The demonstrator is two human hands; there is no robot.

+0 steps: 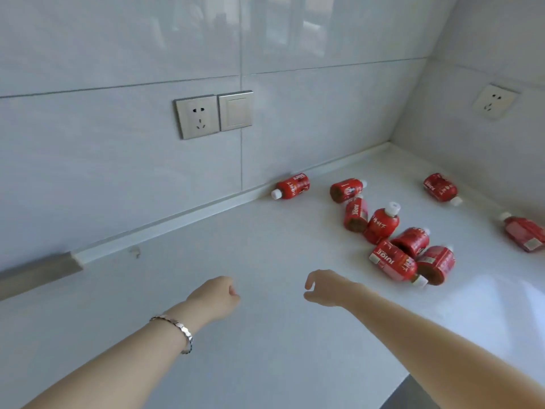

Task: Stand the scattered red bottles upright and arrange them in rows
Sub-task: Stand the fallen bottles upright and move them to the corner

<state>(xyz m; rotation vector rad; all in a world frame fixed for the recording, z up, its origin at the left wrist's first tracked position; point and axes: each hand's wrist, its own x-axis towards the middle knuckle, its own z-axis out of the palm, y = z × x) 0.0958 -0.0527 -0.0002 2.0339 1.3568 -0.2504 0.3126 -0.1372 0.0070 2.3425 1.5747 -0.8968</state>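
Note:
Several small red juice bottles with white caps lie scattered on the white counter [265,261]. One lies alone against the back wall ledge [292,186]. A cluster sits at the right middle, where one bottle [382,224] stands nearly upright and the nearest lies on its side [393,265]. Two more lie apart at the far right [441,188] and the right edge [523,233]. My left hand [216,298] hovers over the counter with fingers curled closed and holds nothing. My right hand [327,287] is left of the cluster, fingers loosely apart, empty.
A tiled wall with a socket [197,117] and a switch [236,110] runs behind the counter. Another socket [494,101] is on the right wall at the corner. The counter's front edge drops off at the lower right [413,376].

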